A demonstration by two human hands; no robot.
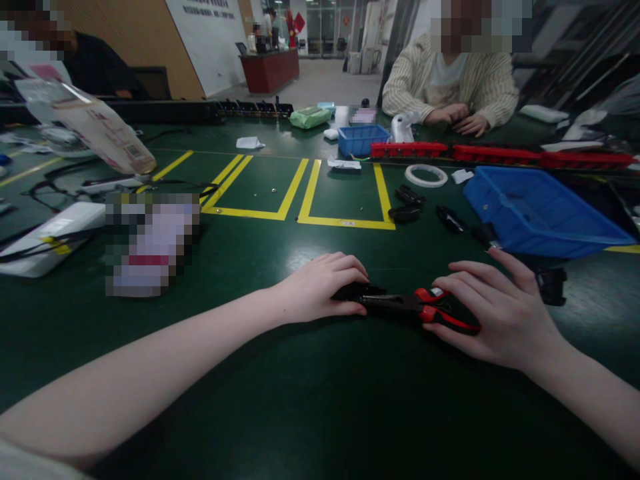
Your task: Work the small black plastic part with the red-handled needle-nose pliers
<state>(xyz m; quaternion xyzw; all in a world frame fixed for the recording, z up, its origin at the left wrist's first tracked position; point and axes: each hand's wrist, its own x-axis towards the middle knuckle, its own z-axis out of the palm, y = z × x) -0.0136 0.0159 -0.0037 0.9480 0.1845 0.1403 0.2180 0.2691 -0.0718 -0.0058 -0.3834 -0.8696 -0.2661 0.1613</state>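
Note:
My left hand [330,288] is closed around a small black part [357,291], most of which the fingers hide. In my right hand [493,313] is a pair of needle-nose pliers [425,306] with red and black handles. Their dark jaws point left and reach the black part at my left fingertips; whether they grip it, I cannot tell. My right index finger is lifted off the handles. A black plastic piece [551,285] lies just beyond my right hand, and several more black pieces [406,212] are scattered farther back.
A large blue bin [545,213] stands at right, with a white tape ring [426,175] beside it. Red strips [495,156] and a smaller blue basket [361,141] lie behind. At left are a phone [157,247], a white box [55,233] with cables and a tilted bottle [107,130]. A person sits opposite.

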